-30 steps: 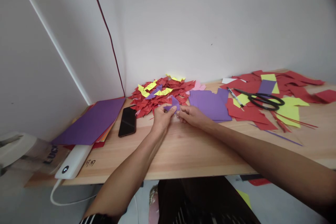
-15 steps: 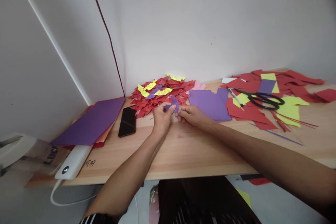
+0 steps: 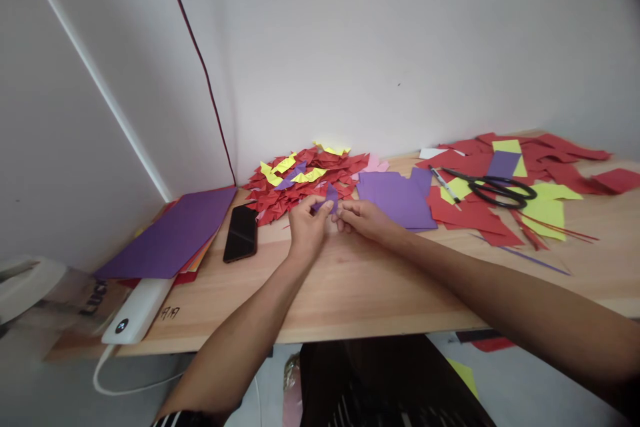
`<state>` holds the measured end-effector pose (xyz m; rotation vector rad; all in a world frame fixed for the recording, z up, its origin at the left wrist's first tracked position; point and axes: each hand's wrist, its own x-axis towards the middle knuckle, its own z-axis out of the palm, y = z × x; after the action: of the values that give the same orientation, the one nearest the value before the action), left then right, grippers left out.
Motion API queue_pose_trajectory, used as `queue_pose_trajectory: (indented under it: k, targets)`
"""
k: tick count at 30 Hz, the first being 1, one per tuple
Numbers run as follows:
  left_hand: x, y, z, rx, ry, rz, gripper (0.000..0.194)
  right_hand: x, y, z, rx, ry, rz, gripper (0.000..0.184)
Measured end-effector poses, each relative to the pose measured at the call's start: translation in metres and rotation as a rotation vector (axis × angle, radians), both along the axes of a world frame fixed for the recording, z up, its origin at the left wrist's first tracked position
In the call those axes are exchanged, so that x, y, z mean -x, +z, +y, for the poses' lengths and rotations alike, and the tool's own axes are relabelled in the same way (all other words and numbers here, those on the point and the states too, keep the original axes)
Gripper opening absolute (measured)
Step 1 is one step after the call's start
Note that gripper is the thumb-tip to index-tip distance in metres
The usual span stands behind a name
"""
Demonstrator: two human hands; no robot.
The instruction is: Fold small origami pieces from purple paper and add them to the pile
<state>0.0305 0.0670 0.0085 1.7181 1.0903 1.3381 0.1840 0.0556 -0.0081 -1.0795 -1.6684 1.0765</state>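
A small folded piece of purple paper is pinched in my left hand, thumb on its near face. My right hand is closed at the paper's right edge, its thumb and fingertips pressed together there. Part of the paper is hidden by the fingers. Just behind the hands lies a heap of folded red paper pieces, with several yellow folded pieces and some purple on top. To the right of it, a stack of purple paper sheets lies flat near my right wrist.
At right, black-handled scissors and a pen rest on red scraps and yellow scraps. Left are a phone, large purple sheets and a white power bank with a cable. A wall stands behind the table.
The view has shifted very slightly. Both hands stay in nearly the same place on the purple paper, with no clear change in its folds.
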Motion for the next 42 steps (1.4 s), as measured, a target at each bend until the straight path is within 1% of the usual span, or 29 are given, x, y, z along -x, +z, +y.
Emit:
queue_pose_trajectory:
  k: [2, 3, 5, 6, 8, 11, 13, 17, 18, 22, 26, 29, 32, 34, 37, 39, 42]
  targets:
    - [0.0, -0.004, 0.007, 0.151, -0.035, -0.189, 0.022, -0.001, 0.001, -0.001, -0.013, 0.021, -0.011, 0.019]
    - [0.001, -0.006, 0.01, 0.234, -0.08, -0.276, 0.026, -0.001, 0.002, -0.001, -0.023, 0.026, -0.023, 0.02]
    - [0.0, -0.009, 0.014, 0.349, -0.153, -0.396, 0.032, -0.001, 0.002, -0.002, -0.037, 0.035, -0.042, 0.021]
    - [0.0, -0.01, 0.015, 0.38, -0.178, -0.422, 0.034, 0.0, 0.002, -0.002, -0.036, 0.037, -0.045, 0.021]
    - [0.0, -0.01, 0.015, 0.387, -0.185, -0.425, 0.035, 0.001, 0.002, -0.002, -0.019, 0.039, -0.035, 0.022]
    - [0.0, -0.009, 0.014, 0.349, -0.162, -0.398, 0.034, 0.002, 0.001, -0.001, 0.015, 0.028, -0.01, 0.025]
    - [0.0, -0.008, 0.013, 0.351, -0.174, -0.402, 0.034, 0.002, 0.001, -0.001, 0.003, 0.024, -0.008, 0.026]
    - [0.001, -0.009, 0.013, 0.411, -0.314, -0.376, 0.034, 0.0, -0.001, 0.0, -0.034, 0.065, -0.052, 0.021]
    - [0.001, -0.009, 0.014, 0.424, -0.332, -0.37, 0.034, -0.001, -0.002, 0.0, -0.036, 0.07, -0.066, 0.02]
    - [0.0, -0.006, 0.012, 0.471, -0.299, -0.421, 0.033, -0.002, -0.003, 0.0, -0.065, 0.063, -0.105, 0.02]
    - [-0.001, -0.004, 0.011, 0.525, -0.269, -0.495, 0.032, -0.002, 0.0, 0.0, -0.09, 0.072, -0.145, 0.019]
    - [-0.001, -0.005, 0.012, 0.521, -0.242, -0.504, 0.03, -0.001, 0.002, -0.001, -0.08, 0.089, -0.162, 0.019]
    - [-0.002, -0.008, 0.013, 0.458, -0.197, -0.485, 0.026, 0.0, 0.001, -0.001, -0.052, 0.106, -0.149, 0.019]
    - [-0.002, -0.01, 0.013, 0.406, -0.18, -0.448, 0.026, 0.002, -0.001, -0.002, -0.035, 0.084, -0.129, 0.02]
    - [-0.003, -0.011, 0.012, 0.349, -0.202, -0.407, 0.028, 0.004, -0.002, -0.002, -0.073, 0.039, -0.115, 0.024]
    - [-0.004, -0.011, 0.011, 0.325, -0.206, -0.394, 0.03, 0.003, -0.002, -0.003, -0.11, 0.043, -0.124, 0.026]
    - [-0.003, -0.009, 0.01, 0.285, -0.159, -0.358, 0.033, 0.003, -0.002, -0.003, -0.127, 0.07, -0.132, 0.027]
